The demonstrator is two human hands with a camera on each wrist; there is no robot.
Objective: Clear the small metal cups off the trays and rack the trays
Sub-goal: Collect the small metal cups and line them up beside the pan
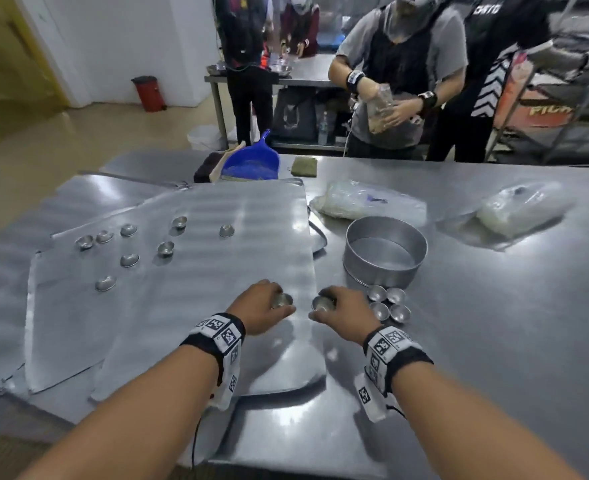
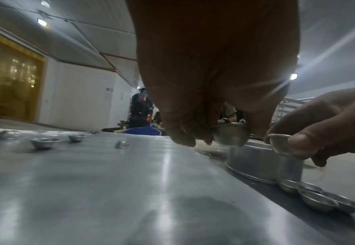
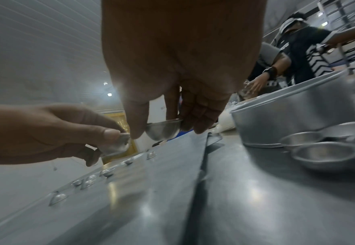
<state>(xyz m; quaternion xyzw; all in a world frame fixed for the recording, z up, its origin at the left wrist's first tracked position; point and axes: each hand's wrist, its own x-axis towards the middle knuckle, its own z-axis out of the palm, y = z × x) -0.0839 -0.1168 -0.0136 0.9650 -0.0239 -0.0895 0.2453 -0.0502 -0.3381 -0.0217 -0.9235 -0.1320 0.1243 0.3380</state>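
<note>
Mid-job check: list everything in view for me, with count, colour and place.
loose cups: eight, silver, left half of the top tray
trays: several overlapping, silver, on the steel table's left
grouped cups: four, silver, touching, on the table before the round pan
round pan: one, silver, right of the trays
plastic bags: two, clear, behind the pan
dustpan: one, blue, far table edge
cloth: one, olive, right of the dustpan
bin: one, red, by the far wall
people: several, beyond the table
left hand: holds one cup over the tray
right hand: holds one cup at the tray's right edge
</note>
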